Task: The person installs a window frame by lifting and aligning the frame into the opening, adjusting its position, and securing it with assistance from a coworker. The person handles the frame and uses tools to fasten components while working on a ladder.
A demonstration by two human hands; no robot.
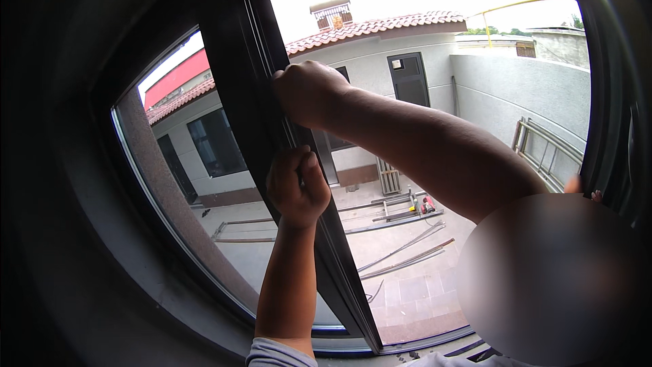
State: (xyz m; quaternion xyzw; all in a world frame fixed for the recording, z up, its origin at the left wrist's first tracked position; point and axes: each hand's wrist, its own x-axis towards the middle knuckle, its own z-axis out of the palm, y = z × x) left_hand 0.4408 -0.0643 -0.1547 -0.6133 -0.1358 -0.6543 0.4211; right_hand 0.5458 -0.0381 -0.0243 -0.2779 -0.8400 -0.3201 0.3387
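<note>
**Both hands on the window's middle post**

So, only the head view to go on here. I'm right up against a dark-framed window, and both my hands are on the dark centre mullion point(272, 95), the post between the two panes. It runs from the upper left down to the lower right in the picture, bowed by the lens, so its long axis is basically up-and-down in front of me.

My left hand point(297, 187) comes straight up from the bottom edge and is curled tight around the right edge of the post, thumb and fingers pinched together on what looks like a thin strip or seal along it. I can't tell exactly what's between the fingertips. My right hand point(309, 92) reaches across from the right and sits higher on the same edge, closed into a fist against the post, knuckles toward me. So left low, right high, both touching the same line, right just above left.

Through the glass there's a paved courtyard point(407, 292) with long metal bars point(407, 251) lying on it, a red tool point(428, 204) beside them, and a building with a red tiled roof point(380, 27).
</note>
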